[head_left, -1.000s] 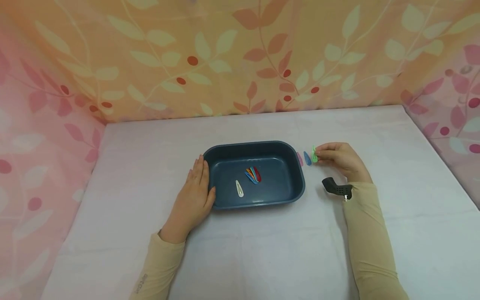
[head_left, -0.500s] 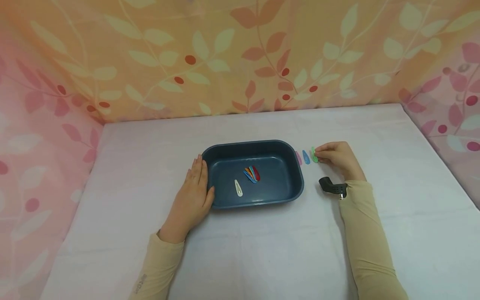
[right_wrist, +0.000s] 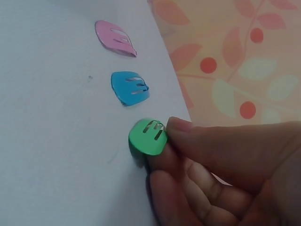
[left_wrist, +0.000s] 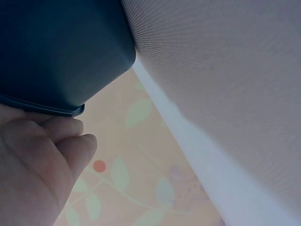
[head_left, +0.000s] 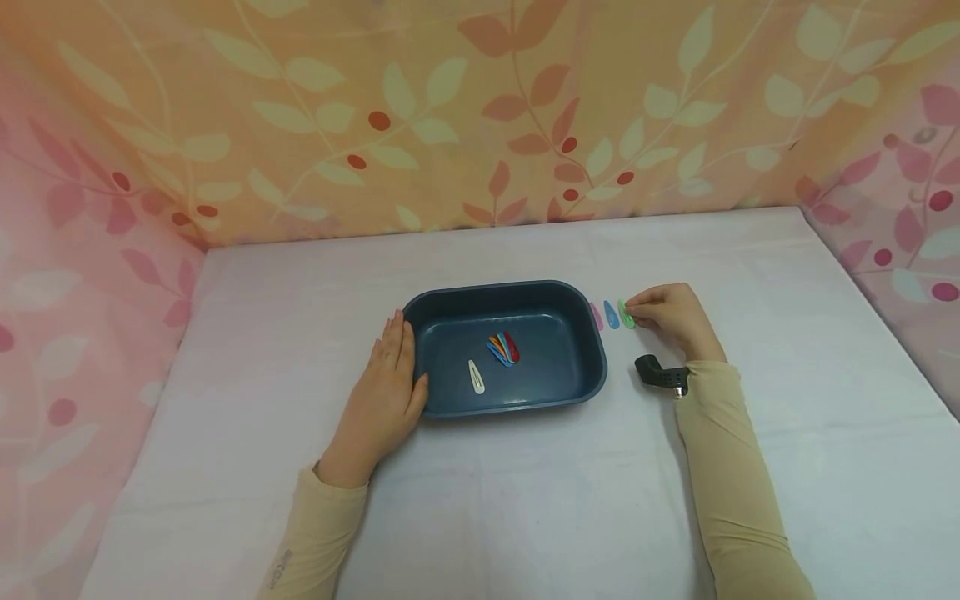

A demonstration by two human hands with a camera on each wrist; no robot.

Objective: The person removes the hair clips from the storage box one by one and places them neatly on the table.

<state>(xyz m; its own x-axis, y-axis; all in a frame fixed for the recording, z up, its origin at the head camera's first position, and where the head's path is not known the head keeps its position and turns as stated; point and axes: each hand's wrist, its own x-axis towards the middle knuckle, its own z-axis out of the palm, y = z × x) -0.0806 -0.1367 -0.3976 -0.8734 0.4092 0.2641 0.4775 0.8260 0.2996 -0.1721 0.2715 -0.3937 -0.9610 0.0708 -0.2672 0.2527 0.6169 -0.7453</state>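
My right hand (head_left: pixel 675 315) pinches a green snap hair clip (right_wrist: pixel 149 137) between thumb and fingers, close over the white cloth. Beside it lie a blue hair clip (right_wrist: pixel 129 88) and then a pink hair clip (right_wrist: pixel 114 37), in a row by the basin's right side. My left hand (head_left: pixel 382 392) lies with straight fingers along the left wall of a dark blue plastic basin (head_left: pixel 510 409); in the left wrist view its fingers (left_wrist: pixel 77 150) touch the rim. Inside the basin rest a white hair clip (head_left: pixel 477 377) and a small cluster of coloured hair clips (head_left: pixel 504 348).
A white cloth (head_left: pixel 480 517) covers the table. An orange leaf-patterned curtain (head_left: pixel 480 108) hangs along the back edge, with pink patterned cloth (head_left: pixel 67 333) at the sides. A black wrist camera mount (head_left: pixel 660 372) juts from the right sleeve.
My right hand has shifted slightly left and lowered the green hair clip from upright to lying nearly flat beside the blue one. The left hand and basin have stayed in place.
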